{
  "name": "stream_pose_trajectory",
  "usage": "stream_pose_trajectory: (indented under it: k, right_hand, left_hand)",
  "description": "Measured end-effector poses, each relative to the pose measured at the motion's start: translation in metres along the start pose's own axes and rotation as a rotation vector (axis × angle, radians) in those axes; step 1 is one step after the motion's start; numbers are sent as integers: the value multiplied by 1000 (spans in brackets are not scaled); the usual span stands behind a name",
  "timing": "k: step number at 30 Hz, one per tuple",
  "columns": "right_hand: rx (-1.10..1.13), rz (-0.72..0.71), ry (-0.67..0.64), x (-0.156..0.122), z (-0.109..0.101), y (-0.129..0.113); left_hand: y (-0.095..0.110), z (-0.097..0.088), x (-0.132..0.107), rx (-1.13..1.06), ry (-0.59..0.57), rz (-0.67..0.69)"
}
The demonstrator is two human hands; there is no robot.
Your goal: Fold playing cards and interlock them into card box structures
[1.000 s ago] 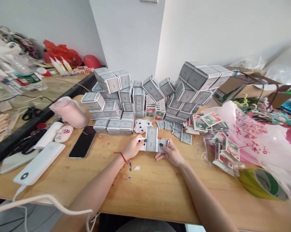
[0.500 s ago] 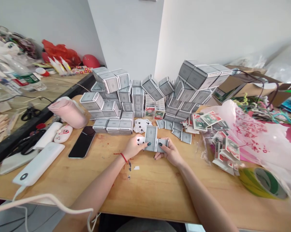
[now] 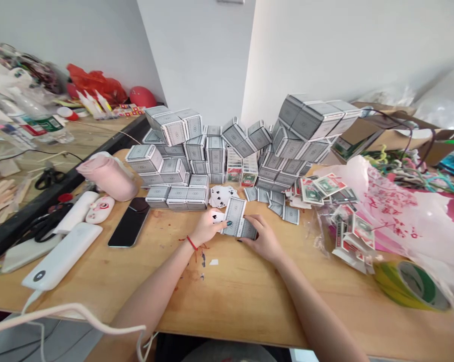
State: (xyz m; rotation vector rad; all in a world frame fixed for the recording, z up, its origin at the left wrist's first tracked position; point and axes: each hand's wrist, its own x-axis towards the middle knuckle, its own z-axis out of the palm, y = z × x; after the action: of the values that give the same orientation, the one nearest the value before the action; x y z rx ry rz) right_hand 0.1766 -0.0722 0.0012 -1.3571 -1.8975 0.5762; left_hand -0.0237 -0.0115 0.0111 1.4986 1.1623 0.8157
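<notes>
Folded playing cards [image 3: 234, 213] with grey patterned backs are held between my two hands over the table. My left hand [image 3: 206, 229] is closed on the taller upright card, its thumb across the back; a white card face with spades shows beside that thumb. My right hand [image 3: 262, 236] grips the lower, shorter card [image 3: 248, 229] at its right side, fingers at its top and bottom edges. Just behind lies a fan of loose playing cards [image 3: 221, 195], faces up. Farther back, blocks made of folded cards [image 3: 187, 193] are stacked in a wide structure.
A black phone [image 3: 129, 222], a white power bank [image 3: 63, 256] and a pink pouch [image 3: 108, 176] lie left. Several small folded cards [image 3: 276, 201] sit right of centre. Opened card boxes [image 3: 357, 234], plastic wrapping [image 3: 393, 211] and green-yellow tape [image 3: 410, 284] occupy the right.
My right thumb has moved off the face of the shorter card, and my right fingers now hold its edges. The cards have tilted slightly and the shorter one sits closer against the taller one.
</notes>
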Motion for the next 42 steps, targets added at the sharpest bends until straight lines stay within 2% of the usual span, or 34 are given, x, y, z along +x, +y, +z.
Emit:
stream_pose_trajectory:
  k: [7,16,25,29,32,38,42]
  right_hand:
    - [-187,-75,-4,-3,0,-1]
    - [-160,-105,40,-6,10,3]
    - [-162,-55,31,-8,13,2]
    - [-155,-31,11,-4,10,-2]
    - [-170,-20,-2,-2,6,-3]
    - [-269,-65,23,-2,2,-5]
    - [-301,-94,47,-1,2,-7]
  left_hand:
    - [-1,0,0,-15,-46,-8]
    - [1,0,-2,-70,-89,-52]
    - [1,3,-3,-22,-73,4]
    - [0,4,-3,-81,-90,-48]
    - [0,4,-3,-94,-40,-60]
    - [-5,5,-2,66,142,59]
    - [-8,4,-3,35,111,28]
